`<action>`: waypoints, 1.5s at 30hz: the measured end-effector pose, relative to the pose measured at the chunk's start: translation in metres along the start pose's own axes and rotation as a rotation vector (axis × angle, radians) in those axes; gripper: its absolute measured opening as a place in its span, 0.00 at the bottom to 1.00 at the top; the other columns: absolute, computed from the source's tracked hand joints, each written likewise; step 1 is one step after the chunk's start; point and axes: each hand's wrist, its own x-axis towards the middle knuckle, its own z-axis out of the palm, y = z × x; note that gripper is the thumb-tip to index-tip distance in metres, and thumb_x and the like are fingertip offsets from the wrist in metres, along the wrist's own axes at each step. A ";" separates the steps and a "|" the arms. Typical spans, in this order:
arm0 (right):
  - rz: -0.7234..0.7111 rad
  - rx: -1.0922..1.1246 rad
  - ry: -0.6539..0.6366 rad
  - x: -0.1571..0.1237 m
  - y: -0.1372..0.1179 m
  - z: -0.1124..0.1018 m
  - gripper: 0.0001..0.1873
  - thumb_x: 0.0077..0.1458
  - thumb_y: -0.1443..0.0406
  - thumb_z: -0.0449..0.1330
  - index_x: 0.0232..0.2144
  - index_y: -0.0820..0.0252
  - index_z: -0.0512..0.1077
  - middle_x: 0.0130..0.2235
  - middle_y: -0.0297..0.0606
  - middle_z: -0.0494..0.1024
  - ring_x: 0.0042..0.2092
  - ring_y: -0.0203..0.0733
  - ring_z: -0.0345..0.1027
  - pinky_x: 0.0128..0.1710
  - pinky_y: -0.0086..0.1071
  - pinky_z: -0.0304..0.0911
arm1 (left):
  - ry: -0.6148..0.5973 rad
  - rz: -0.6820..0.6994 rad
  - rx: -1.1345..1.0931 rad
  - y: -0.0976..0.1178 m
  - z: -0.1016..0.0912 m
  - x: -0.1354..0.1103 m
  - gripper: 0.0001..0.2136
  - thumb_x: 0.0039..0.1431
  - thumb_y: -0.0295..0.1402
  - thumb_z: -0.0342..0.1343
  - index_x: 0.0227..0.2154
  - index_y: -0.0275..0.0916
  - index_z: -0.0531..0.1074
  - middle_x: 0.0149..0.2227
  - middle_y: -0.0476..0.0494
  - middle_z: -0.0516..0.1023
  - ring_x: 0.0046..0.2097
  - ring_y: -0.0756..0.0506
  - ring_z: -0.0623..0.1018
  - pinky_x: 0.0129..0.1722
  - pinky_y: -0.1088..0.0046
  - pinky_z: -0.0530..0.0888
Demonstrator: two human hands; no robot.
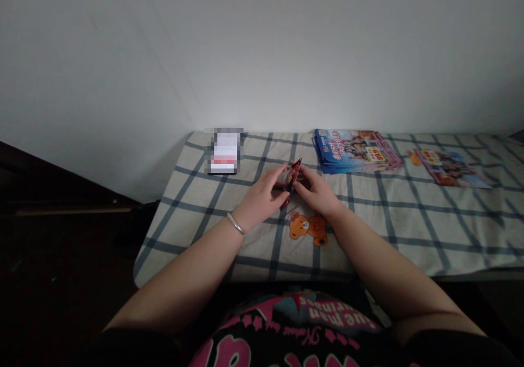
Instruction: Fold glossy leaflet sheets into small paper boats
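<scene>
A small folded piece of glossy printed paper (292, 177), dark red with bright colours, stands on edge above the checked cloth between my hands. My left hand (268, 193) pinches its left side, thumb low and fingertips near the top. On the other side, my right hand (315, 191) grips it between thumb and fingers. Part of the paper is hidden behind the fingers. Just below my hands, an orange teddy bear (305, 228) is printed on the cloth.
A checked cloth (184, 192) covers the table, which meets a white wall. A phone with a lit, blurred screen (225, 151) lies at the back left. To the right are a stack of blue and pink flyers (352, 151) and another flyer (454, 168).
</scene>
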 end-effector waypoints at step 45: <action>-0.150 -0.341 0.087 -0.002 0.014 -0.013 0.16 0.61 0.69 0.56 0.45 0.50 0.79 0.44 0.37 0.81 0.45 0.43 0.73 0.47 0.38 0.69 | -0.003 -0.052 0.270 -0.011 -0.015 0.006 0.16 0.62 0.21 0.51 0.49 0.39 0.75 0.50 0.44 0.80 0.50 0.44 0.79 0.53 0.61 0.75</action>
